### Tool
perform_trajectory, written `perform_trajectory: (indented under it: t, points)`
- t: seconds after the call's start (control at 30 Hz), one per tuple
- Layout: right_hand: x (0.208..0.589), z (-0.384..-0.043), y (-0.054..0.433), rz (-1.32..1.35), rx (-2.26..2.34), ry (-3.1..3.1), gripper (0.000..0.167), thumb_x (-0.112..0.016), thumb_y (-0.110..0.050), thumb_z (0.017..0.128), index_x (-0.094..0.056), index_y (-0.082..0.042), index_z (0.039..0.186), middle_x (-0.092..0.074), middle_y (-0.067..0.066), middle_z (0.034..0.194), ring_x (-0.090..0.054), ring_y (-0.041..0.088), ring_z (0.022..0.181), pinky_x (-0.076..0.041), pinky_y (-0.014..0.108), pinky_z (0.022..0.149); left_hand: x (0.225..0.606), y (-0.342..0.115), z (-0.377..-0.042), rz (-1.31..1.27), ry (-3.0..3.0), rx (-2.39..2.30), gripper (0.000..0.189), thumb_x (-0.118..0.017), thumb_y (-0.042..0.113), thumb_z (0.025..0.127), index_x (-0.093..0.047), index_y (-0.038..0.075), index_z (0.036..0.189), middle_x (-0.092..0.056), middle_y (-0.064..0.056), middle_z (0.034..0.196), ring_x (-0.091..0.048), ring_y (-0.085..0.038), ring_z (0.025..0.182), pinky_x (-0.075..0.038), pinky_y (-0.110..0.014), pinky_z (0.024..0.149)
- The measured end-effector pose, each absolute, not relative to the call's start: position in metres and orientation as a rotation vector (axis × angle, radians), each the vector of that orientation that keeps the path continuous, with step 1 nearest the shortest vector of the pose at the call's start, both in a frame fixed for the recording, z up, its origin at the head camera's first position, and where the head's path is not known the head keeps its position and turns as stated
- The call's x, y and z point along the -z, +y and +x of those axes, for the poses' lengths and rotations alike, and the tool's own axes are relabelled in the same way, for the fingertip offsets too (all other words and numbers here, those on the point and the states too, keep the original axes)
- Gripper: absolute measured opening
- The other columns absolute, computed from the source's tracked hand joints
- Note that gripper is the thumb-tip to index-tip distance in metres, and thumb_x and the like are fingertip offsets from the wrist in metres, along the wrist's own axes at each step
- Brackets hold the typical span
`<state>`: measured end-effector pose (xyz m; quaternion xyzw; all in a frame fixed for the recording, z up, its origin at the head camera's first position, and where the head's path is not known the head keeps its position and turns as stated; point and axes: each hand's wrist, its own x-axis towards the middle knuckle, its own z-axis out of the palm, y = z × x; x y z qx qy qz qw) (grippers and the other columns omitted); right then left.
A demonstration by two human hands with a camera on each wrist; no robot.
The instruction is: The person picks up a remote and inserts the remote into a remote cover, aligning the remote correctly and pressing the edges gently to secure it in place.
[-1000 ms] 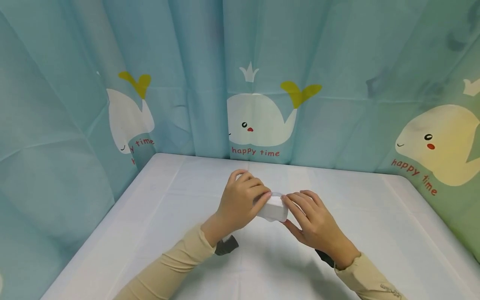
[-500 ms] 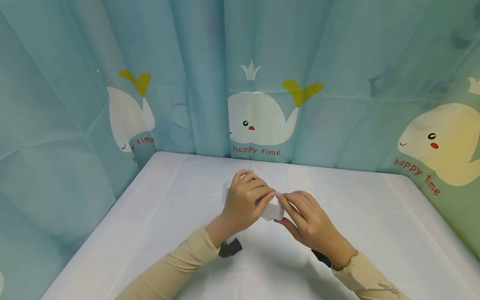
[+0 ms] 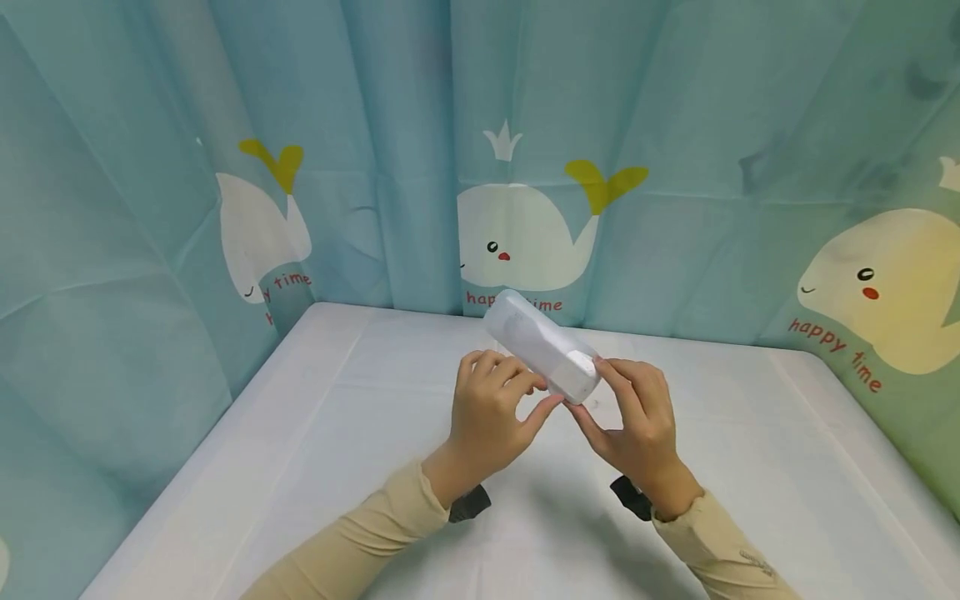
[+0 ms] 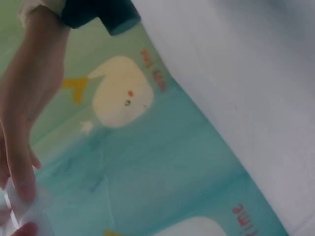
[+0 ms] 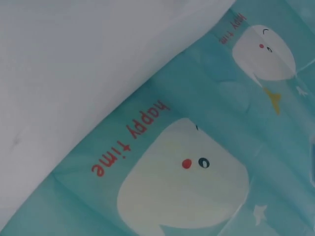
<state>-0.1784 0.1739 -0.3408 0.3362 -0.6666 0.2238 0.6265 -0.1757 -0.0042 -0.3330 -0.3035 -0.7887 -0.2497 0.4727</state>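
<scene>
A white oblong case [image 3: 536, 337] with rounded corners and a smooth, slightly see-through surface is held up over the table, its far end tilted up and to the left. My right hand [image 3: 637, 421] pinches its near right end between thumb and fingers. At the near corner, my left hand [image 3: 491, 412] has its thumb and index finger on the case's edge, with the other fingers curled beside it. In the left wrist view, part of the case [image 4: 42, 216] shows at the lower left, below the right hand [image 4: 17, 142]. Neither hand appears in the right wrist view.
A white-covered table [image 3: 337, 467] lies under the hands. Light blue curtains [image 3: 405, 167] with whale prints and "happy time" lettering hang along its far and side edges. Dark wrist straps [image 3: 470, 503] show below both wrists.
The case, earlier mostly hidden behind the left hand, has swung up so its long face shows. The left hand has loosened from around it, and the right hand has risen slightly.
</scene>
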Motion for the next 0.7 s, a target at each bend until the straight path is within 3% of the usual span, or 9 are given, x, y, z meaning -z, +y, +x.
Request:
perform_trajectory:
  t: [0.2,0.33,0.47,0.7]
  points:
    - [0.341,-0.172,0.171,0.740,-0.560,-1.604,0.049,-0.065,-0.035,0.087,-0.062,0.012,0.097,-0.058,0.024,0.087,-0.053,0.034,0.078,-0.043,0.031,0.075,0.334,-0.001,-0.173,-0.850,-1.911,0.681,0.009,-0.076,0.017,0.077,-0.068,0.014,0.073,-0.061,0.004,0.072,-0.052,-0.014,0.078,-0.043,-0.035,0.083]
    - [0.338,-0.166,0.173,0.729,-0.619,-1.721,0.054,-0.065,-0.041,0.085,-0.063,0.011,0.100,-0.058,0.022,0.088,-0.055,0.029,0.080,-0.043,0.019,0.083,0.335,-0.003,-0.174,-0.957,-1.842,0.626,0.010,-0.076,0.017,0.075,-0.067,0.014,0.074,-0.061,0.005,0.074,-0.053,-0.014,0.082,-0.041,-0.035,0.084]
    - [0.333,-0.164,0.175,0.752,-0.676,-1.772,0.057,-0.066,-0.044,0.082,-0.065,0.009,0.100,-0.060,0.018,0.086,-0.056,0.022,0.076,-0.043,0.013,0.083,0.336,-0.006,-0.178,-1.035,-1.784,0.617,0.011,-0.077,0.016,0.074,-0.066,0.015,0.073,-0.060,0.006,0.074,-0.051,-0.012,0.080,-0.038,-0.035,0.085]
    - [0.335,-0.164,0.182,0.831,-0.608,-1.753,0.052,-0.063,-0.038,0.086,-0.063,0.010,0.105,-0.059,0.020,0.089,-0.057,0.028,0.082,-0.041,0.010,0.093,0.332,-0.015,-0.183,-1.065,-1.784,0.495,0.017,-0.080,0.024,0.072,-0.066,0.016,0.077,-0.062,0.005,0.078,-0.054,-0.012,0.080,-0.042,-0.032,0.082]
